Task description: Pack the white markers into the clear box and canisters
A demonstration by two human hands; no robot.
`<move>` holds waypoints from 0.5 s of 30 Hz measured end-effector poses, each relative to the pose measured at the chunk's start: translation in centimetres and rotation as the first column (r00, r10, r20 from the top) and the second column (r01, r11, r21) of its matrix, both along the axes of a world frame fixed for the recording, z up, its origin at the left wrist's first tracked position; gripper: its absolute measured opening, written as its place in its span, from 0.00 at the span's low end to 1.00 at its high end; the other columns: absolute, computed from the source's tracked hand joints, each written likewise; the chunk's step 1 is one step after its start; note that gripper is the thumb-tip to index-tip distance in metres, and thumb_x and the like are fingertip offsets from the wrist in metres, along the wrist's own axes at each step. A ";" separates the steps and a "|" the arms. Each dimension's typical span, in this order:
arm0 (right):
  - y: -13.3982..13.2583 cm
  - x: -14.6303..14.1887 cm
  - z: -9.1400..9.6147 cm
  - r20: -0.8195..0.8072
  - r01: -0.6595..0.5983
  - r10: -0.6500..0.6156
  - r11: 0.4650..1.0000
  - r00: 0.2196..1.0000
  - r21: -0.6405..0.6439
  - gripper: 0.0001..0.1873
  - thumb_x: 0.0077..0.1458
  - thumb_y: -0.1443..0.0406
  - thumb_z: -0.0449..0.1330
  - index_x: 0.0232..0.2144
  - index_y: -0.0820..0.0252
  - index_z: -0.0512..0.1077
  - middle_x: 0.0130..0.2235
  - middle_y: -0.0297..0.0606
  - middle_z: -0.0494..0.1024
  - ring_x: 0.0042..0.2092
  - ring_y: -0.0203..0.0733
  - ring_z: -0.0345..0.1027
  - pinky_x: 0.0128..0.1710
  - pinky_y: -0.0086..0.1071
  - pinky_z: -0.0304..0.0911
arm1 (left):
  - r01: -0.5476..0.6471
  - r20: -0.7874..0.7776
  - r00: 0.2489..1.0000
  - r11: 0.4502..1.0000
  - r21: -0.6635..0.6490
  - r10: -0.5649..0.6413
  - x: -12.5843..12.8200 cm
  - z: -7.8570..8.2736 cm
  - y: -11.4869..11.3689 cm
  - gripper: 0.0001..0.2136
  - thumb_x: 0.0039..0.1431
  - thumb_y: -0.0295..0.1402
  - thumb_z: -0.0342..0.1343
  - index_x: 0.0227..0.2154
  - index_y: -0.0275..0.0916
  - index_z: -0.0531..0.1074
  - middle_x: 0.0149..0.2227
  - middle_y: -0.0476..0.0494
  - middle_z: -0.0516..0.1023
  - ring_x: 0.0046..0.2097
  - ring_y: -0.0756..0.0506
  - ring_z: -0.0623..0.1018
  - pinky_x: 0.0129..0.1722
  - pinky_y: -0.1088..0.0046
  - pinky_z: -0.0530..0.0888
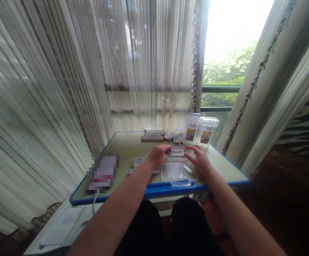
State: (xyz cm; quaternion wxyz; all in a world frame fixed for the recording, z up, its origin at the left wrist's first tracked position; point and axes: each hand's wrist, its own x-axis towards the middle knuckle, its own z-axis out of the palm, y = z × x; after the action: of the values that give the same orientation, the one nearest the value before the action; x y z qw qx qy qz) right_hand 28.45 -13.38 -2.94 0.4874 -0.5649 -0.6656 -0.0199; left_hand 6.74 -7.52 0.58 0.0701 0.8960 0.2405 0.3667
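My left hand (159, 155) is curled over a small bunch of white marker pens (177, 152) at the far side of a clear plastic box (179, 173) near the table's front edge. My right hand (200, 159) rests on the right rim of that box, fingers bent toward the same pens. Whether either hand truly grips the pens is hard to see. More white markers (138, 163) lie just left of the box, partly hidden under my left forearm.
A small beige table with a blue edge (167, 189) holds a row of markers (154, 135) at the back, two clear lidded containers (201, 129) at the back right, and a blurred flat device (102, 173) with a cable at front left. Curtains hang close behind.
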 end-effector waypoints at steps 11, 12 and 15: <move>-0.4 -1.4 0.2 0.118 -0.168 0.159 0.983 0.980 0.077 0.13 0.55 0.56 0.56 0.35 0.57 0.75 0.31 0.39 0.75 0.35 0.41 0.66 0.38 0.36 0.65 | 0.063 -0.004 0.998 0.997 0.042 -0.063 0.8 0.0 -0.8 0.11 0.52 0.24 0.55 0.39 0.36 0.74 0.36 0.43 0.79 0.39 0.48 0.78 0.43 0.72 0.74; -0.4 -1.4 0.3 0.109 -0.161 0.152 0.984 0.982 0.078 0.14 0.55 0.56 0.56 0.35 0.57 0.75 0.31 0.39 0.75 0.35 0.41 0.67 0.38 0.36 0.65 | 0.048 -0.017 0.999 0.998 0.047 -0.047 0.8 0.0 -0.8 0.10 0.52 0.25 0.55 0.39 0.35 0.74 0.36 0.43 0.79 0.39 0.47 0.78 0.43 0.71 0.74; -0.4 -1.1 0.4 0.060 -0.131 0.127 0.988 0.990 0.080 0.15 0.55 0.54 0.55 0.35 0.57 0.75 0.31 0.39 0.75 0.33 0.41 0.66 0.36 0.35 0.65 | -0.030 -0.065 0.997 0.998 0.058 0.034 0.6 0.2 -0.5 0.10 0.52 0.26 0.55 0.38 0.35 0.74 0.37 0.42 0.79 0.40 0.46 0.77 0.44 0.70 0.73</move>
State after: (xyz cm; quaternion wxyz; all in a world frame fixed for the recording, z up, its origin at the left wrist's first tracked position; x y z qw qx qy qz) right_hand 27.38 -13.76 -2.55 0.4926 -0.4989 -0.7124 -0.0316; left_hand 7.34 -8.06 0.73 0.0309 0.9053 0.2466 0.3446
